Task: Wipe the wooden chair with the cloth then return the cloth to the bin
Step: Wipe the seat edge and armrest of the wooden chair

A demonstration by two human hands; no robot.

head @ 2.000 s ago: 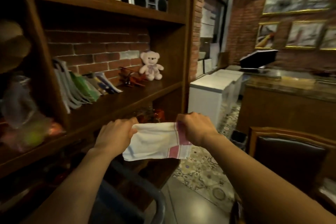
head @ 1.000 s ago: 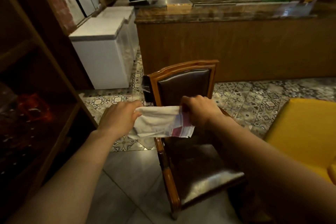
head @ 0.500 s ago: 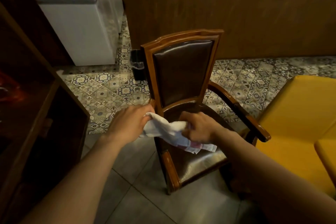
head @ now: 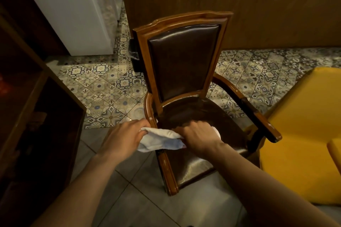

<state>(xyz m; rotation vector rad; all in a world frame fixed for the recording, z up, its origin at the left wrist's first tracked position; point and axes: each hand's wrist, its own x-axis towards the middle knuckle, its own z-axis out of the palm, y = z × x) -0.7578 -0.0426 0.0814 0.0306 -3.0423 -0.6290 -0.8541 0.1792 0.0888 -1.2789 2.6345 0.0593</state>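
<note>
A wooden armchair [head: 186, 18] with dark brown leather back and seat stands in the middle of the view, facing me at a slight angle. A white cloth [head: 159, 139] is bunched over the chair's left armrest and the seat's left edge. My left hand [head: 122, 137] grips the cloth's left end just outside the armrest. My right hand [head: 197, 135] grips its right end, knuckles up, resting on the leather seat. A small dark bin [head: 135, 57] with a plastic liner stands on the floor behind the chair's back, mostly hidden.
A dark wooden shelf unit [head: 33, 108] fills the left side. A white chest freezer [head: 73, 11] stands at the back left, a wood-panelled counter front [head: 267, 5] behind the chair. A yellow seat [head: 304, 134] sits close on the right. The floor is patterned tile, then grey tile.
I have turned from the shelf toward the chair and come closer. Both hands carried the cloth down from chest height onto the chair's left armrest and seat, bunching it.
</note>
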